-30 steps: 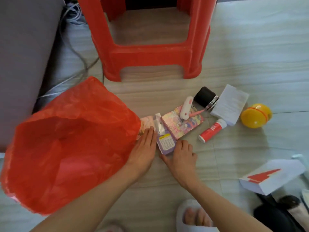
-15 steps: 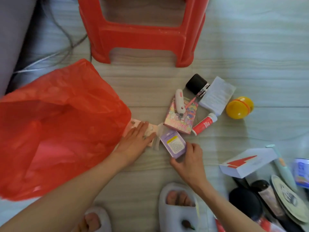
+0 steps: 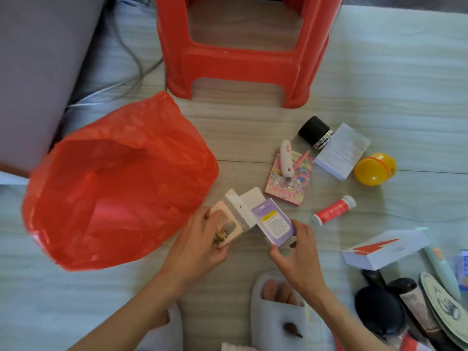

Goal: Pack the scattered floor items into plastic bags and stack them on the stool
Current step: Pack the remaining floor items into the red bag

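Both packets are now off the floor. 0.5 s ago the purple box [image 3: 274, 225] lay flat with the right hand [image 3: 297, 259] just reaching its lower edge, and the left hand [image 3: 200, 240] lay flat on the pink card [image 3: 226, 228]. Now each hand has its item lifted and tilted.

Grip state: right fingers and thumb pinch the purple box at its lower corner. Left fingers curl round the pink card from below. The two items overlap in the middle, with a white flap between them; can't tell whether they are joined or just touching.

The bag [image 3: 114, 183] lies open on the floor just left of the left hand, mouth facing the camera. Nothing visible inside, so packing looks barely started. Likely next step: both packets go into the bag mouth, a short move left.

Not yet packed, on the floor to the right: sticker pad [image 3: 291, 183] with a white cutter [image 3: 286, 160] on top, black jar [image 3: 315, 131], white box [image 3: 342, 150], yellow ball [image 3: 374, 168], red tube [image 3: 334, 210], another white box [image 3: 385, 249], plus more clutter at the lower right edge.

The stool [image 3: 243, 62] stands beyond the bag; its top is out of frame.

Risk: the bag is thin and slack, and its mouth may collapse with no hand holding it.
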### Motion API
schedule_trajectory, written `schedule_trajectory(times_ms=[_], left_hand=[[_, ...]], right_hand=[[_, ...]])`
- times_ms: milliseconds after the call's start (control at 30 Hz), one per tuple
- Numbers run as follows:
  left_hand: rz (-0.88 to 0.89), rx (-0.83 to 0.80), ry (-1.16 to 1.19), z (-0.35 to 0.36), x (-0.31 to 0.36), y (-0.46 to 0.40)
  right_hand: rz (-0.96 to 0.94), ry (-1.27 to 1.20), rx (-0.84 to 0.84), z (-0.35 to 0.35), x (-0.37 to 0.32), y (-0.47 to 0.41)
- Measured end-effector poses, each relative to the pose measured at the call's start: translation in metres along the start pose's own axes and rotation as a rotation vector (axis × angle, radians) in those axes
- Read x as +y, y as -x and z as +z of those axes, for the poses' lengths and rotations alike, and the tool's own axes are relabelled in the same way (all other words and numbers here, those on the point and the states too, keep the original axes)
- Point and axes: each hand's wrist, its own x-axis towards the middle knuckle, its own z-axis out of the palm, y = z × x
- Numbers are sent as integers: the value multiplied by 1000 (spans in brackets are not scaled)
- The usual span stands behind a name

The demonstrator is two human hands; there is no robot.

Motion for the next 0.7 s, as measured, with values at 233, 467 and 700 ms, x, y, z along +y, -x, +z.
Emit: schedule_trajectory(times_ms=[233, 467, 700], left_hand=[[-304, 157, -207, -48, -41, 30], [-484, 216, -279, -65, -74, 9], [-350, 172, -86, -47, -74, 15]], right_hand=[[-168, 68, -155, 49, -54, -4], [-340, 132, -175, 96, -107, -46], [-93, -292, -417, 125, -117, -57]])
